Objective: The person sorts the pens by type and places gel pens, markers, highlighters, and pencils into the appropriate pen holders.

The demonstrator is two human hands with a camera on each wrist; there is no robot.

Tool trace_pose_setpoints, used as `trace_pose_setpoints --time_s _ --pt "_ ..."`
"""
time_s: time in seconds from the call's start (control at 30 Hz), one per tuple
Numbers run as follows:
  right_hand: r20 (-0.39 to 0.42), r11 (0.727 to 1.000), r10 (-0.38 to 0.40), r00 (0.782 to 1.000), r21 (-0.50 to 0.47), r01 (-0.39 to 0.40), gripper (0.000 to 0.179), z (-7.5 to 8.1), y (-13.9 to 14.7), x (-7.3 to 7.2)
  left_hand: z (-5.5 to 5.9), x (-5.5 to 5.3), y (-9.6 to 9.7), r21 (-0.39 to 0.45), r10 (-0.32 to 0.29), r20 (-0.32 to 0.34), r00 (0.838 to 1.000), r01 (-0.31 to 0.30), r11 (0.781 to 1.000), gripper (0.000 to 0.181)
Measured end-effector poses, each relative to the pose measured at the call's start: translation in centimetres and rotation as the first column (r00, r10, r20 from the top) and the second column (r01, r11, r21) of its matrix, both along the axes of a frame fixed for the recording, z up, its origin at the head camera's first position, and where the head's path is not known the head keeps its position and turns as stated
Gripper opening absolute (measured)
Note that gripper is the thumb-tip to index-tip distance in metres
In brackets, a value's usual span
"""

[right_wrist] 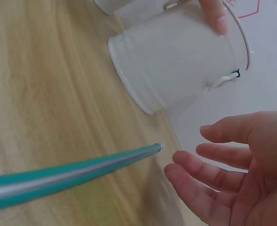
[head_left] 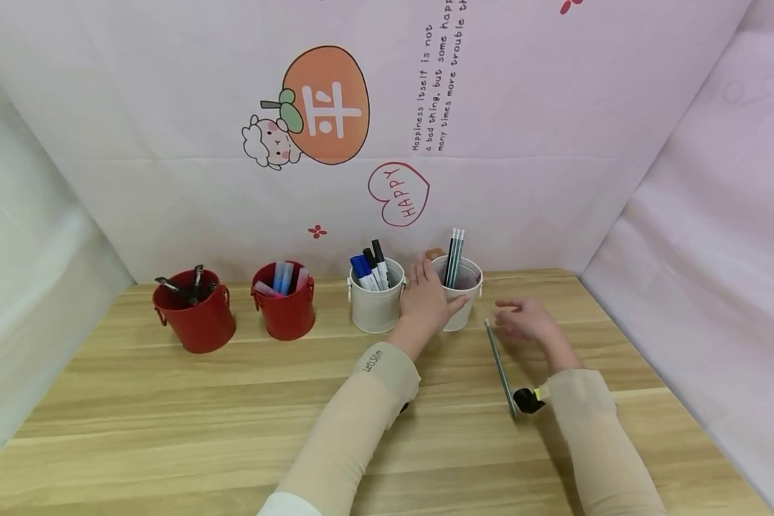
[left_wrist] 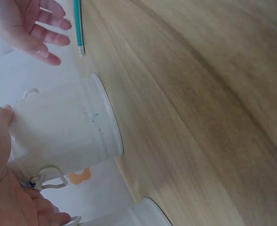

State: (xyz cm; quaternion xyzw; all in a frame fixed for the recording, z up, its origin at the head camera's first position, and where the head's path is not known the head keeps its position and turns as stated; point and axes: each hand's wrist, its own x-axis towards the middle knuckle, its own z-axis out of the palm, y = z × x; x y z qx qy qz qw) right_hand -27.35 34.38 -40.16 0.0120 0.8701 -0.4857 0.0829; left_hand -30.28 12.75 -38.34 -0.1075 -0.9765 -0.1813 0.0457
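My left hand (head_left: 423,297) rests against the left side of the right white bucket (left_wrist: 65,127), its fingers fairly straight and its thumb across the front. Several dark striped pencils (head_left: 454,259) stand in that bucket. A green-and-silver striped pencil (head_left: 501,369) lies on the table to the right, its far end towards the bucket. Just right of that end is my right hand (head_left: 525,320), with loosely bent fingers and nothing in them. In the right wrist view those fingers (right_wrist: 201,172) are close to the end of the pencil (right_wrist: 82,172).
Another white bucket (head_left: 375,312) with blue and black markers (head_left: 370,269) stands left of my left hand. Further left are a red bucket (head_left: 290,319) holding pastel pens (head_left: 285,278) and a red bucket (head_left: 203,326) holding black-ended pens (head_left: 196,283). A printed cloth (head_left: 232,208) hangs behind.
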Motion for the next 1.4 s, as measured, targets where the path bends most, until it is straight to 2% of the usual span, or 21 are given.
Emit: trace_pose_setpoints --time_s 0.4,0.53,0.67,0.87,1.07,1.4 --pt "0.094 0.999 0.034 0.995 -0.044 -0.030 0.057 -0.7 -0.2 0.4 0.1 0.1 0.0 -0.004 0.002 0.004 1.000 -0.002 1.000 0.109" --pt "0.106 0.998 0.054 0.993 0.009 -0.056 0.068 -0.5 -0.4 0.5 0.1 0.1 0.0 -0.006 0.000 0.007 1.000 0.000 1.000 0.109" --pt "0.103 0.990 0.105 0.989 0.086 -0.114 0.078 -0.1 -0.7 0.7 0.2 0.1 0.0 -0.013 0.004 0.011 1.000 -0.004 1.000 0.109" --pt "0.110 0.977 0.160 0.981 0.124 -0.173 0.077 0.4 -1.3 0.9 0.2 0.2 -0.1 -0.008 0.008 0.019 1.000 -0.008 1.000 0.108" --pt "0.105 0.967 0.163 0.981 0.182 -0.180 0.075 0.3 -1.6 1.0 0.3 0.3 -0.1 0.001 0.006 0.024 1.000 -0.007 1.000 0.107" --pt "0.119 0.968 0.140 0.983 0.193 -0.161 0.074 0.3 -1.7 1.0 0.5 0.6 -0.2 0.000 0.010 0.015 1.000 -0.010 1.000 0.106"
